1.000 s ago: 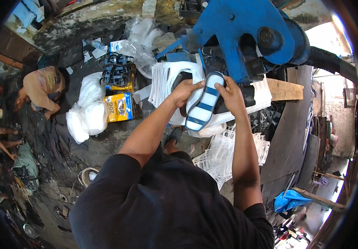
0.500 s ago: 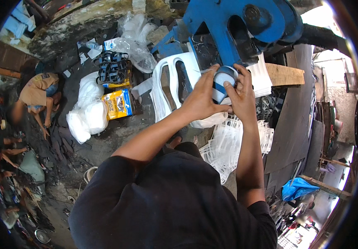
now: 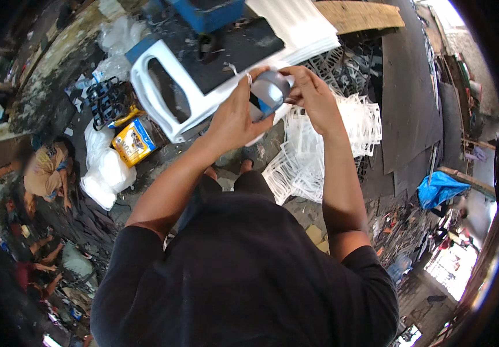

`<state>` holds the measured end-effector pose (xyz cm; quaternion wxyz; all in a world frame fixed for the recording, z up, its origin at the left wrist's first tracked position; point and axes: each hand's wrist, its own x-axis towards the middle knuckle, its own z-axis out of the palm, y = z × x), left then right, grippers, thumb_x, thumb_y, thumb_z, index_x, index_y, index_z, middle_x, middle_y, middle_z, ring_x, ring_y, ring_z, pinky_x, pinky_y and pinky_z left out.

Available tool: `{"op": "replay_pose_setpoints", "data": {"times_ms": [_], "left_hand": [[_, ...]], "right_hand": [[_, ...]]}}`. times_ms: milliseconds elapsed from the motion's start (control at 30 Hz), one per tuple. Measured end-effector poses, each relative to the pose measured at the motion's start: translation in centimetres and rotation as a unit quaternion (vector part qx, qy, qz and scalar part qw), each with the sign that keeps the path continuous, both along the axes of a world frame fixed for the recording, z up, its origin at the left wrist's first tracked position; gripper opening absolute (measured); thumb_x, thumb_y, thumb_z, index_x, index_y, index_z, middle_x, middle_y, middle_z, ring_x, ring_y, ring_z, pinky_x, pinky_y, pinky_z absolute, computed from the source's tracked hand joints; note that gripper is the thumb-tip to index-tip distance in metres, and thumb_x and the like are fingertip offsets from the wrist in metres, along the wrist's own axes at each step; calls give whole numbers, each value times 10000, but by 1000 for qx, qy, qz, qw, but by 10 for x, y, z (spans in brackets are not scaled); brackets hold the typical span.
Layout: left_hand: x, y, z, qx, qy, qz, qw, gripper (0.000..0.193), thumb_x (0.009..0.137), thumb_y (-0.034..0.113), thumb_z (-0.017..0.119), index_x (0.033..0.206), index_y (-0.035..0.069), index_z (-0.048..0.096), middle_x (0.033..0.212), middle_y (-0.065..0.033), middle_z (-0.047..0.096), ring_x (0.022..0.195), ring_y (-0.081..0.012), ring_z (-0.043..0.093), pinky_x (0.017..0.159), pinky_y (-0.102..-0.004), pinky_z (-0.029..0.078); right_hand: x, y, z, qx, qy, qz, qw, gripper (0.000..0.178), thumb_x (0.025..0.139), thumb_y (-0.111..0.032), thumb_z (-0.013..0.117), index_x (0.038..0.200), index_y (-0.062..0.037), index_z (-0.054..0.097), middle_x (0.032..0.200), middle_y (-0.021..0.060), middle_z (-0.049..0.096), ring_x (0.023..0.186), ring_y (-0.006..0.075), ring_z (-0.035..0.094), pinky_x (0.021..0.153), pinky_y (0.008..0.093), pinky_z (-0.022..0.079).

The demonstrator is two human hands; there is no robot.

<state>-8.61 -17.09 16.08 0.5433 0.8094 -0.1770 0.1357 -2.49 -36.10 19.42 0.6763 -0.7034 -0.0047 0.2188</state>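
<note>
My left hand (image 3: 233, 118) grips the left side of a rounded, grey-and-blue metal cutting die (image 3: 271, 92), thumb below and fingers above. At the die's right edge, the curled fingers of my right hand (image 3: 313, 101) hold it; part of their grip is hidden. The die is held up over the near edge of stacked white sheets (image 3: 174, 124) with long cut-out holes. A dark pad (image 3: 238, 55) lies on those sheets, beneath a blue press (image 3: 212, 13).
White cut-out scrap (image 3: 319, 156) is heaped below my right forearm. Left of the sheets are a yellow box (image 3: 135, 141), black strappy pieces (image 3: 107, 101) and white bags (image 3: 107, 173). A person (image 3: 47, 170) crouches at far left. Dark sheets (image 3: 408, 104) stand at right.
My view has shifted, so the press sits higher in the picture. My hands have drawn the die nearer to me, and my right hand has moved from its face to its right edge.
</note>
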Motion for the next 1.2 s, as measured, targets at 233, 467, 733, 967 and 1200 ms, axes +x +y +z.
{"op": "replay_pose_setpoints", "data": {"times_ms": [233, 467, 733, 967, 1200], "left_hand": [[4, -70, -82, -5, 238, 31, 971, 838, 753, 164, 758, 1444, 77, 291, 1307, -206, 521, 1193, -365, 556, 991, -418, 442], [7, -109, -300, 13, 489, -82, 868, 1197, 685, 224, 792, 1560, 129, -21, 1270, -152, 598, 1134, -304, 600, 955, -392, 479], [52, -170, -512, 173, 625, -135, 749, 1238, 597, 235, 817, 1543, 94, 30, 1229, -198, 619, 1053, -356, 629, 872, -410, 510], [39, -176, -522, 136, 550, -74, 821, 895, 615, 263, 789, 1341, -8, 342, 1294, -256, 543, 1149, -393, 576, 938, -427, 481], [32, -187, -487, 175, 511, -116, 833, 893, 671, 227, 749, 1415, 83, 276, 1307, -214, 552, 1154, -406, 570, 932, -445, 478]], "right_hand": [[33, -135, -166, -132, -52, -245, 959, 488, 902, -84, 618, 1335, -51, 395, 1169, 171, 588, 950, 216, 616, 834, 342, 506], [90, -178, -407, -248, -116, -156, 949, 527, 866, -86, 623, 1340, -36, 396, 1243, 263, 538, 1118, 376, 572, 919, 393, 469], [128, -176, -557, -275, -62, -8, 959, 541, 839, -77, 612, 1334, -18, 402, 1288, 304, 510, 1190, 434, 520, 982, 455, 437], [126, -198, -596, -269, 131, 81, 951, 523, 809, -67, 614, 1305, -10, 460, 1148, 320, 598, 1065, 460, 596, 924, 474, 480], [112, -197, -630, -582, -33, 208, 785, 373, 904, -81, 460, 1267, -20, 517, 1153, 230, 606, 988, 376, 655, 833, 444, 555]]}}
